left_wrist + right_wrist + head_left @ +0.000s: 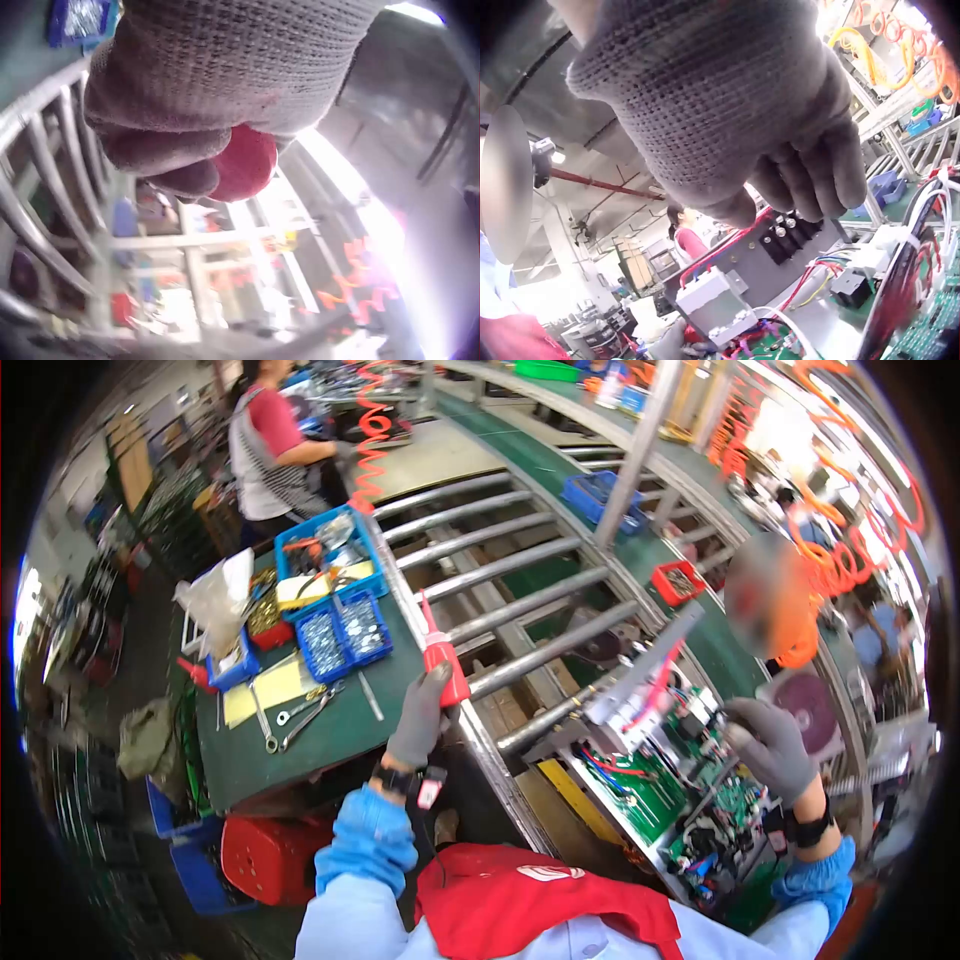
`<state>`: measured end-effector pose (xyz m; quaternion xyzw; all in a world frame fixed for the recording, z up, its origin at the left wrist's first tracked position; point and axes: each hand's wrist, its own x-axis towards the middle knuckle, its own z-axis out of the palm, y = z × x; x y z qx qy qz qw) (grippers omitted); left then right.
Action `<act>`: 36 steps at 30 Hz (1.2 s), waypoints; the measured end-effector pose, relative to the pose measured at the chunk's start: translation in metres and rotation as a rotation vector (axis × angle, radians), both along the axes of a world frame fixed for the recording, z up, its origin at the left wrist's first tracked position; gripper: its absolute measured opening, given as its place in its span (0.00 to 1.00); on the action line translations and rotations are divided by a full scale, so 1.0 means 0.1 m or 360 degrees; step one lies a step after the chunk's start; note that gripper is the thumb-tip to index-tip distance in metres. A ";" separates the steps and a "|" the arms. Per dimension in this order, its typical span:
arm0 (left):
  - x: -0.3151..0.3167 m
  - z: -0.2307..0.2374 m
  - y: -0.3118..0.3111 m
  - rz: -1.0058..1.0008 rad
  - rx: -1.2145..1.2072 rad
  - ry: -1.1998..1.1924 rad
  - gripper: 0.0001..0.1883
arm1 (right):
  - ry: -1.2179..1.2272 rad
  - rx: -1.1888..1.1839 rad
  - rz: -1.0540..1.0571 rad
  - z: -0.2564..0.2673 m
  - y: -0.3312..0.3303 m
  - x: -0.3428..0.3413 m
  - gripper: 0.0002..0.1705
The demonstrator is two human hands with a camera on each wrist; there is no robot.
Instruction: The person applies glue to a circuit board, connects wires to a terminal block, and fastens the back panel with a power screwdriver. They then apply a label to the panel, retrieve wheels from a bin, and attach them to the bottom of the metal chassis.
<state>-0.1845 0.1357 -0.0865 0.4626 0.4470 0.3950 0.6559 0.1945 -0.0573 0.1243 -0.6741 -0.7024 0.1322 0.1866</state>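
My gloved left hand (422, 718) grips a red bottle (445, 670) with a pointed nozzle, over the edge of the roller conveyor. In the left wrist view the gloved fingers (180, 161) curl round the bottle's red round end (247, 163). My gloved right hand (772, 750) hovers over an open unit of green circuit boards and wires (650, 800). The right wrist view shows that hand (742, 112) with its fingers loosely bent above a grey metal panel, a white component (714, 304) and red wires; whether they touch anything is hidden.
On the green bench (330, 745) at the left lie wrenches (268, 732), yellow paper and blue bins of screws (343, 635). Metal rollers (530, 600) run between the bench and another green line. A red stool (270, 860) is below. People stand at the far left and the right.
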 end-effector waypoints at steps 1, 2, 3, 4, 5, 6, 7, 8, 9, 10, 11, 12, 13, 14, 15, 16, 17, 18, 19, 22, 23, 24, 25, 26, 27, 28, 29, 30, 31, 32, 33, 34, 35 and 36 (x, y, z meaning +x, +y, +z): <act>0.16 0.31 -0.25 0.0039 -0.0010 -0.0209 0.25 | 0.0068 -0.0101 0.0009 0.09 -0.03 -0.09 0.23; 0.28 0.49 -0.47 0.0044 -0.0039 -0.0413 0.28 | 0.0179 -0.0048 0.0034 0.05 -0.10 -0.09 0.25; 0.37 0.69 -0.65 -0.0095 0.0033 -0.0499 0.32 | 0.0296 -0.0142 0.0109 0.13 -0.11 -0.15 0.26; 0.48 0.98 -0.84 -0.0286 0.0111 -0.0595 0.34 | 0.0372 -0.0146 0.0159 0.12 -0.14 -0.19 0.26; 0.61 1.22 -1.02 -0.0471 0.0185 -0.0693 0.36 | 0.0473 -0.0185 0.0186 0.09 -0.19 -0.23 0.26; 0.76 1.34 -1.14 -0.0606 0.0057 -0.0676 0.37 | 0.0611 -0.0331 0.0135 0.16 -0.24 -0.32 0.26; 0.87 1.42 -1.24 -0.0729 -0.0068 -0.0654 0.38 | 0.0689 -0.0257 0.0274 0.07 -0.26 -0.31 0.28; 0.97 1.49 -1.29 -0.0943 -0.0146 -0.0640 0.37 | 0.0745 -0.0334 0.0272 0.02 -0.28 -0.32 0.29; 1.13 1.53 -1.36 -0.0975 -0.0254 -0.0611 0.35 | 0.0796 -0.0410 0.0284 0.01 -0.30 -0.32 0.30; 1.28 1.57 -1.39 -0.1090 -0.0281 -0.0547 0.32 | 0.0922 -0.0675 0.0087 0.02 -0.31 -0.33 0.32; 1.40 1.61 -1.41 -0.1199 -0.0306 -0.0479 0.30 | 0.0943 -0.0744 -0.0048 0.03 -0.31 -0.32 0.31; 1.50 1.52 -1.41 -0.1269 -0.0311 -0.0474 0.29 | 0.0960 -0.0813 -0.0180 0.04 -0.29 -0.30 0.31; 1.62 1.44 -1.41 -0.1336 -0.0313 -0.0473 0.27 | 0.0973 -0.0881 -0.0311 0.04 -0.26 -0.27 0.31; 1.72 1.42 -1.45 -0.1231 -0.0313 -0.0445 0.26 | 0.1124 -0.0954 -0.0428 0.04 -0.22 -0.23 0.29; 1.79 1.43 -1.45 -0.1219 -0.0254 -0.0385 0.26 | 0.1156 -0.0967 -0.0462 0.01 -0.20 -0.16 0.28; 1.85 1.43 -1.44 -0.1205 -0.0199 -0.0327 0.26 | 0.1188 -0.0985 -0.0495 -0.03 -0.18 -0.09 0.27; 1.90 1.45 -1.43 -0.1188 -0.0146 -0.0270 0.26 | 0.1219 -0.1005 -0.0528 -0.06 -0.17 -0.03 0.27; 1.92 1.51 -1.41 -0.1191 -0.0091 -0.0223 0.29 | 0.1306 -0.0960 -0.0604 -0.07 -0.15 -0.03 0.25; 1.96 1.50 -1.41 -0.1130 -0.0119 -0.0264 0.28 | 0.1378 -0.0893 -0.0574 -0.13 -0.13 0.00 0.24; 2.15 1.32 -1.39 -0.0953 -0.0161 -0.0326 0.26 | 0.1386 -0.0800 -0.0558 -0.20 -0.03 0.12 0.21; 2.19 1.30 -1.38 -0.0931 -0.0164 -0.0343 0.26 | 0.1444 -0.0791 -0.0580 -0.18 -0.02 0.11 0.20; 2.22 1.30 -1.38 -0.0909 -0.0168 -0.0361 0.25 | 0.1502 -0.0782 -0.0602 -0.17 0.00 0.08 0.19; 2.24 1.32 -1.38 -0.0886 -0.0173 -0.0378 0.25 | 0.1562 -0.0775 -0.0625 -0.16 0.01 0.07 0.19; 2.26 1.37 -1.40 -0.0838 -0.0207 -0.0377 0.24 | 0.1552 -0.0745 -0.0612 -0.19 0.02 0.09 0.19; 2.27 1.37 -1.39 -0.0839 -0.0208 -0.0408 0.24 | 0.1542 -0.0715 -0.0600 -0.23 0.05 0.11 0.19; 2.28 1.37 -1.39 -0.0842 -0.0210 -0.0437 0.24 | 0.1534 -0.0686 -0.0590 -0.27 0.07 0.14 0.20; 2.29 1.36 -1.39 -0.0847 -0.0214 -0.0464 0.23 | 0.1509 -0.0683 -0.0558 -0.30 0.09 0.17 0.20; 2.31 1.32 -1.38 -0.0822 -0.0233 -0.0465 0.23 | 0.1487 -0.0681 -0.0528 -0.34 0.11 0.21 0.20; 2.34 1.26 -1.36 -0.0797 -0.0252 -0.0465 0.22 | 0.1467 -0.0678 -0.0500 -0.37 0.12 0.23 0.20; 2.36 1.23 -1.35 -0.0773 -0.0270 -0.0465 0.22 | 0.1460 -0.0684 -0.0504 -0.36 0.12 0.24 0.20; 2.37 1.24 -1.35 -0.0763 -0.0279 -0.0474 0.21 | 0.1453 -0.0688 -0.0508 -0.35 0.12 0.24 0.20; 2.37 1.26 -1.36 -0.0753 -0.0288 -0.0484 0.20 | 0.1447 -0.0692 -0.0513 -0.35 0.13 0.23 0.21; 2.37 1.27 -1.35 -0.0744 -0.0296 -0.0496 0.20 | 0.1434 -0.0695 -0.0520 -0.34 0.14 0.23 0.21; 2.38 1.26 -1.34 -0.0748 -0.0300 -0.0499 0.20 | 0.1419 -0.0698 -0.0529 -0.34 0.14 0.24 0.22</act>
